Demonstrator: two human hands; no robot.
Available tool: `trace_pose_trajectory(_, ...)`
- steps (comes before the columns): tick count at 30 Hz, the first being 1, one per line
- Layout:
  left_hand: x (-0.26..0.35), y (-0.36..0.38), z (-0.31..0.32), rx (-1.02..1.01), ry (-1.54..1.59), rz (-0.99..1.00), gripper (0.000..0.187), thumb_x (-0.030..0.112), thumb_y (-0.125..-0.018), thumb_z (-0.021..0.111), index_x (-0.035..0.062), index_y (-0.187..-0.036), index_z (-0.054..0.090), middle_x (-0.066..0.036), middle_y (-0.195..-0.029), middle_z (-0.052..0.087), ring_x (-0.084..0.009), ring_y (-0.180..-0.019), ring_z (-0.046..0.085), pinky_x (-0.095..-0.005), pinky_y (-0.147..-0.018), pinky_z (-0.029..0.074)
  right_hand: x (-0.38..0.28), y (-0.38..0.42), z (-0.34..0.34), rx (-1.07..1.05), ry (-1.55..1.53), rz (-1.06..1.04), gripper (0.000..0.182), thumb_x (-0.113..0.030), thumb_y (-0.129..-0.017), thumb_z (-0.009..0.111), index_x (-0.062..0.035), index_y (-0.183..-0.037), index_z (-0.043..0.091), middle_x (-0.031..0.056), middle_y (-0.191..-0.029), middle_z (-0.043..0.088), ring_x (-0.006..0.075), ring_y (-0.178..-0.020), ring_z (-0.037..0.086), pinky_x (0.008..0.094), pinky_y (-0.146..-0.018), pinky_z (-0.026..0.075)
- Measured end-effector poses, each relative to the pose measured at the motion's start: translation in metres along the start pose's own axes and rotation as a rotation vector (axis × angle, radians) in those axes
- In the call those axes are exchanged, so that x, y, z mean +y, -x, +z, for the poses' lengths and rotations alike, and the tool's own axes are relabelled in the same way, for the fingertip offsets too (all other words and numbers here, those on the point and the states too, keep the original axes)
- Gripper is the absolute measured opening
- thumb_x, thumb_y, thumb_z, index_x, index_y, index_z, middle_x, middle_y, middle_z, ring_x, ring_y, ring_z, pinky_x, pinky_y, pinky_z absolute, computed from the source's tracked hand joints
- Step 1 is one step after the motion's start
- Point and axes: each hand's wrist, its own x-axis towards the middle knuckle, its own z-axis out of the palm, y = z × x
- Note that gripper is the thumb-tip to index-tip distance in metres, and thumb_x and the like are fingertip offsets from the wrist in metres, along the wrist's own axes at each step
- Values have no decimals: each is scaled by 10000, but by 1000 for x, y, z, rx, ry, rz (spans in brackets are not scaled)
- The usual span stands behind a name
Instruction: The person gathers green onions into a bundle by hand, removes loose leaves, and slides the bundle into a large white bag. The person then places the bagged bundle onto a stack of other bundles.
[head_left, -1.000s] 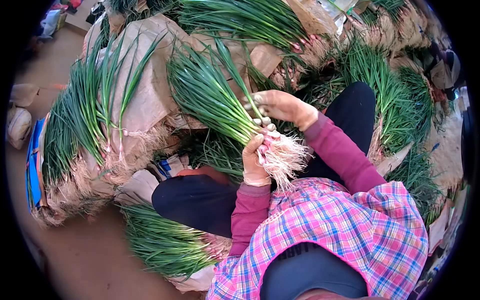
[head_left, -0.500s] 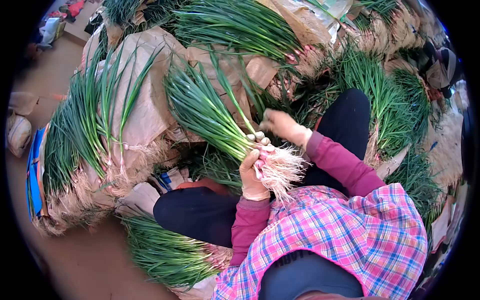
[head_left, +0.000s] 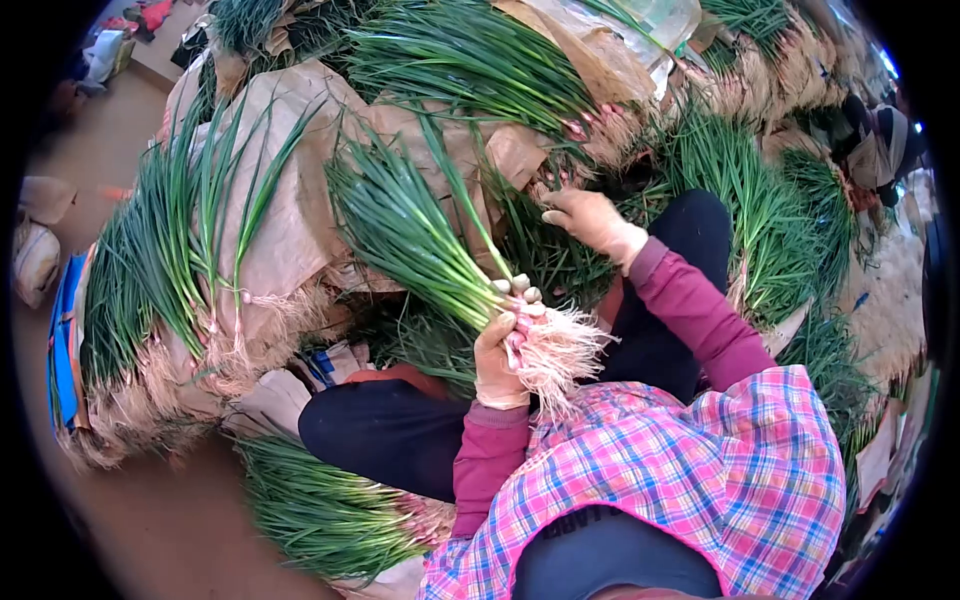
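My left hand (head_left: 497,365), in a pale thin glove, is wrapped round a bunch of spring onions (head_left: 440,255). The bunch is tilted, with long green leaves to the upper left and pinkish bulbs and a tangle of whitish roots to the lower right, above my lap. Gloved too, my right hand (head_left: 597,222) is off to the upper right of the bunch. Its thumb and forefinger look apart with nothing seen between them, near loose greens and a few pink bulbs (head_left: 560,180); the other fingers are partly hidden.
A large heap of spring onions (head_left: 470,60) lies at the back on brown paper. More stand in rows at the left (head_left: 165,260), and other piles lie at the right (head_left: 745,200) and beside my left knee (head_left: 320,500). Brown floor (head_left: 170,520) shows at the lower left.
My right hand has moved away from the bunch, up and slightly right, towards the pink bulbs at the back. The left hand keeps its hold on the bunch with little shift.
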Motion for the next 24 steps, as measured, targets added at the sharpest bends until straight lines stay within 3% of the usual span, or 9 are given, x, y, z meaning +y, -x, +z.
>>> trace_pose_trajectory(2, 2, 0, -3, 9, 19, 19, 442, -15, -773, 640, 58, -1194, 522, -128, -1200, 560, -270, -1133, 519, -407, -1004, 444, 14, -22, -24, 146, -59, 257, 304, -354, -910, 596, -92, -1041, 677, 144, -986, 688, 325, -952, 654, 412, -807, 523)
trace_pose_trajectory(5, -1, -3, -5, 10, -43, 47, 440, -28, -777, 641, 50, -1196, 531, -139, -1219, 571, -301, -1188, 531, -440, -1073, 408, 50, -87, -51, 141, 308, 483, 277, -351, -879, 607, -96, -949, 686, 142, -943, 695, 332, -873, 677, 444, -755, 535)
trace_pose_trajectory(9, -4, -10, -16, -15, -41, 24, 426, -29, -815, 606, 46, -1228, 540, -172, -1276, 571, -340, -1270, 487, -480, -1116, 367, 61, -106, -38, 222, 469, 343, 182, -221, -881, 562, -96, -884, 695, 139, -818, 690, 325, -749, 683, 454, -658, 539)
trace_pose_trajectory(13, -1, -17, -18, -13, -118, 49, 434, -26, -806, 596, 51, -1231, 552, -175, -1305, 560, -376, -1329, 416, -521, -1156, 281, -28, -29, -46, 136, -41, 264, 256, -358, -788, 685, -103, -807, 697, 139, -809, 668, 323, -754, 651, 437, -696, 519)
trace_pose_trajectory(15, -1, -20, -22, 55, -202, 52, 428, -14, -797, 594, 41, -1217, 539, -159, -1244, 591, -356, -1241, 505, -486, -1086, 386, -59, 16, -29, -120, -452, 225, 265, -301, -754, 772, -64, -800, 664, 109, -800, 640, 243, -781, 628, 369, -732, 499)
trace_pose_trajectory(16, 0, -21, -28, 75, -254, 35, 422, -10, -798, 592, 37, -1213, 534, -153, -1221, 601, -346, -1197, 541, -471, -1052, 427, -58, 26, -7, -182, -755, 276, 243, -201, -810, 764, -38, -945, 644, 30, -786, 637, 98, -706, 577, 233, -612, 460)
trace_pose_trajectory(18, -5, -21, -33, 64, -257, 26, 410, -13, -810, 591, 19, -1213, 523, -147, -1187, 611, -331, -1103, 594, -449, -1000, 471, -69, 22, 8, -182, -1267, 553, 265, -180, -842, 729, -26, -1019, 605, 14, -787, 639, 94, -673, 586, 225, -560, 444)
trace_pose_trajectory(19, -7, -17, -33, 80, -261, 20, 407, -21, -814, 588, 17, -1213, 522, -147, -1184, 612, -337, -1108, 593, -455, -1008, 467, -71, 16, -2, -292, -1413, 504, 275, -168, -872, 691, -17, -1075, 581, 16, -789, 644, 83, -623, 593, 215, -521, 440)
trace_pose_trajectory(24, -6, -15, -34, 99, -273, 103, 395, -41, -830, 577, 12, -1217, 515, -143, -1145, 625, -339, -1148, 578, -486, -1052, 435, -83, 24, 5, -272, -1381, 678, 143, -133, -904, 643, -32, -995, 598, 22, -752, 631, 63, -559, 556, 192, -505, 453)
